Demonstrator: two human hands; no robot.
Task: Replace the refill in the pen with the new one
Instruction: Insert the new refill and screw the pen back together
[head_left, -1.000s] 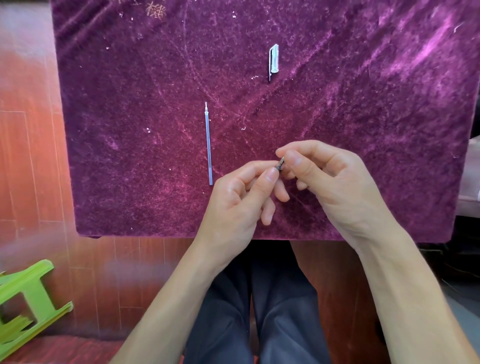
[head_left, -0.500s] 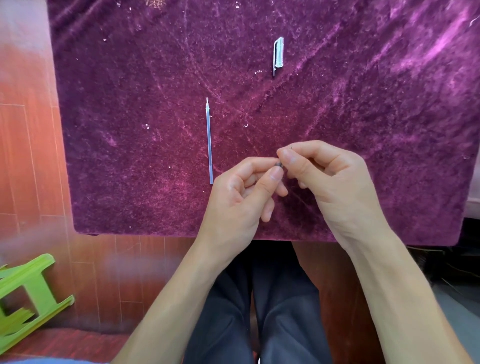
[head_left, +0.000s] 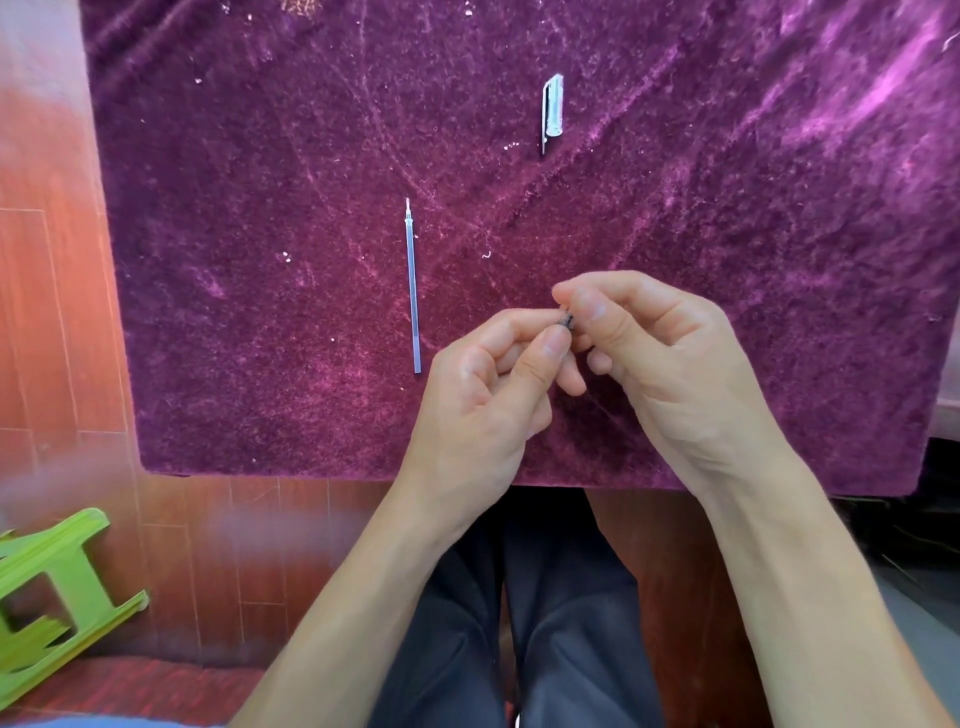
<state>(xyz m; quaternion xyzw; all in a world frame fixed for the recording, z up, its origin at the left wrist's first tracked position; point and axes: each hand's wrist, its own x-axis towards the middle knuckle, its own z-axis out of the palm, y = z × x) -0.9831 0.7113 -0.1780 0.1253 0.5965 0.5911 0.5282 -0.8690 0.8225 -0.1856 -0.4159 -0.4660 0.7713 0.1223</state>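
My left hand and my right hand meet fingertip to fingertip over the near middle of the purple cloth. Between their thumbs and forefingers shows only a small dark bit of the pen; the rest of it is hidden inside my hands. A thin bluish refill lies loose on the cloth just left of my left hand, its tip pointing away from me. Farther back lies the clear pen cap with its clip.
The purple velvet cloth covers the table; its near edge runs just under my wrists. A green plastic stool lies on the wooden floor at the lower left. My dark trousers show below the table.
Both hands stay pinched together on the pen with only slight finger shifts. The refill and cap have not moved; the view has shifted a little.
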